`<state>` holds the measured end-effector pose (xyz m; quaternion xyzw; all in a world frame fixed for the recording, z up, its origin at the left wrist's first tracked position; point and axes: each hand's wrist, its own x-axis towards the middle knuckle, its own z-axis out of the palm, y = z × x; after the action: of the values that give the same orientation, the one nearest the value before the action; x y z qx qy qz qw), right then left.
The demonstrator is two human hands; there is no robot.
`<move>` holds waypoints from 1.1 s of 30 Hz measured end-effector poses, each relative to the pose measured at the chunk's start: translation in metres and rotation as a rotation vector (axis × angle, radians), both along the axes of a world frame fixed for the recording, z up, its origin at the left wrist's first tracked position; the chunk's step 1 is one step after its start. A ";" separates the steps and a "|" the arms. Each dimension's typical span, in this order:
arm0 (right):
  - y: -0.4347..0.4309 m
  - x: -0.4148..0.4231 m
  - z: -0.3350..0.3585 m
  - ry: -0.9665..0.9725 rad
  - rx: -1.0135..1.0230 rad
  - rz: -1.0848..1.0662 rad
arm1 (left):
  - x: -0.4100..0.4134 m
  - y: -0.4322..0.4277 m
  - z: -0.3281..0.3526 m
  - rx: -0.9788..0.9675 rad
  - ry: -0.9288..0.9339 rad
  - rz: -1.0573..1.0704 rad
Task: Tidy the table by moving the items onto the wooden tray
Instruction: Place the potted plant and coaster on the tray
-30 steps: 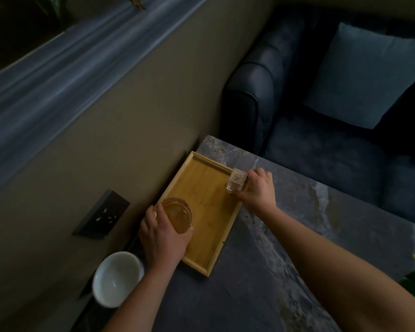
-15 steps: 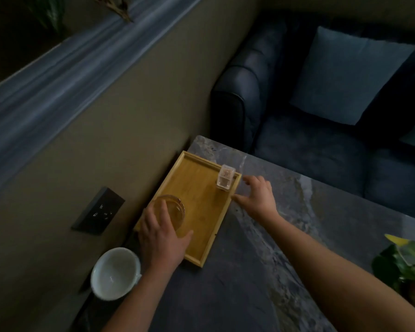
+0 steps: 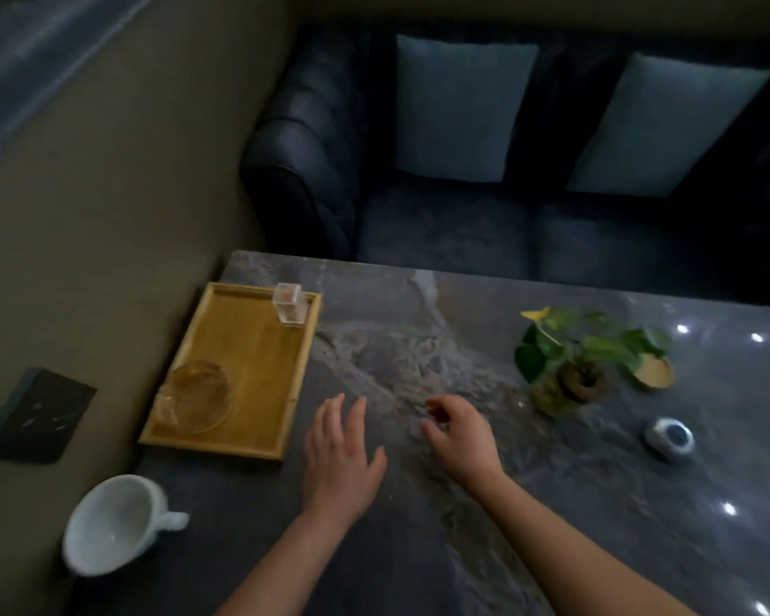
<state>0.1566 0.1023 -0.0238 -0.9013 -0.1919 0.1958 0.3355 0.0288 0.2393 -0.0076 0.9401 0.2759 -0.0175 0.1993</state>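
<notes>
The wooden tray (image 3: 259, 362) lies at the table's far left corner. A round amber glass dish (image 3: 199, 395) sits in its near left part, and a small clear plastic box (image 3: 289, 304) stands upright at its far right corner. My left hand (image 3: 341, 455) hovers flat over the dark marble table (image 3: 419, 549), just right of the tray, fingers apart and empty. My right hand (image 3: 456, 431) is beside it, fingers loosely curled, holding nothing. A white cup (image 3: 116, 524) lies near the table's left front edge, off the tray.
A small potted plant (image 3: 570, 362) stands at the right with a wooden coaster (image 3: 654, 371) behind it. A small round white and dark object (image 3: 668, 435) lies nearer me. A dark sofa (image 3: 507, 193) with two cushions is beyond the table.
Both hands let go and drew back off the tray to the table, leaving the glass dish and the clear box on it. The view swung right, showing the plant and small round object.
</notes>
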 end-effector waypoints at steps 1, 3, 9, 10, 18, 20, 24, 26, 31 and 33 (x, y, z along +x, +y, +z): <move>-0.020 0.000 -0.001 0.007 -0.015 -0.037 | 0.007 -0.010 -0.001 0.002 -0.004 -0.036; -0.059 0.001 -0.001 0.000 -0.046 -0.106 | 0.020 -0.030 -0.003 0.012 0.006 -0.099; -0.158 0.013 0.003 0.012 -0.065 -0.311 | 0.059 -0.088 -0.021 0.045 0.043 -0.225; -0.173 0.018 0.003 0.008 -0.063 -0.349 | 0.067 -0.096 -0.025 0.055 0.064 -0.242; -0.260 0.078 0.012 -0.215 -0.078 -0.536 | 0.118 -0.141 -0.052 0.069 0.144 -0.265; -0.275 0.094 0.008 -0.235 -0.133 -0.532 | 0.127 -0.155 -0.049 0.026 0.039 -0.236; -0.291 0.119 -0.003 -0.146 -0.269 -0.471 | 0.160 -0.182 -0.041 -0.204 -0.131 -0.079; -0.294 0.127 -0.008 -0.109 -0.318 -0.421 | 0.176 -0.191 -0.038 -0.285 -0.175 -0.016; -0.300 0.135 -0.018 -0.081 -0.367 -0.345 | 0.196 -0.197 -0.041 -0.318 -0.214 0.024; -0.302 0.136 -0.021 -0.096 -0.379 -0.315 | 0.199 -0.198 -0.043 -0.321 -0.256 0.052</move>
<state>0.2929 -0.1994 -0.0443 -0.9751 -0.0245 0.1307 0.1773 0.2275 0.0414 -0.0502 0.8835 0.2659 0.0636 0.3804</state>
